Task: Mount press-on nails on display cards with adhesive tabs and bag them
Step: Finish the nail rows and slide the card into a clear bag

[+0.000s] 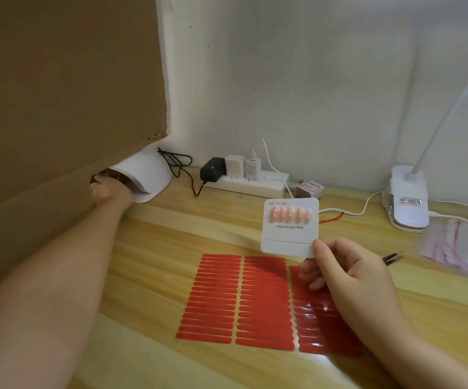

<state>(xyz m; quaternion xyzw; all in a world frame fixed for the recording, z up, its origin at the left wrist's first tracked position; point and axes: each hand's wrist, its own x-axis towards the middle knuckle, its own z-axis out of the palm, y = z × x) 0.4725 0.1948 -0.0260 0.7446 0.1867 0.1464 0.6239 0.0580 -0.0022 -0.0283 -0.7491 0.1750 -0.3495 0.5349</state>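
My right hand [347, 273] pinches the lower right corner of a white display card [289, 234] printed "Handmade Nail", held upright above the table. A row of pink press-on nails [290, 214] sits across the card's top. Below it a sheet of red adhesive tabs [235, 299] lies flat on the wooden table [148, 276] in three columns. My left hand [106, 192] reaches far left to the edge of a big cardboard box, next to a white nail lamp [148, 175]; its fingers are hidden behind the box.
The cardboard box [59, 94] fills the left side. A power strip [247, 183] with chargers lies by the wall. A white clip lamp [406, 200] stands at right, with clear bags [457, 245] and black tweezers [392, 257] beside it.
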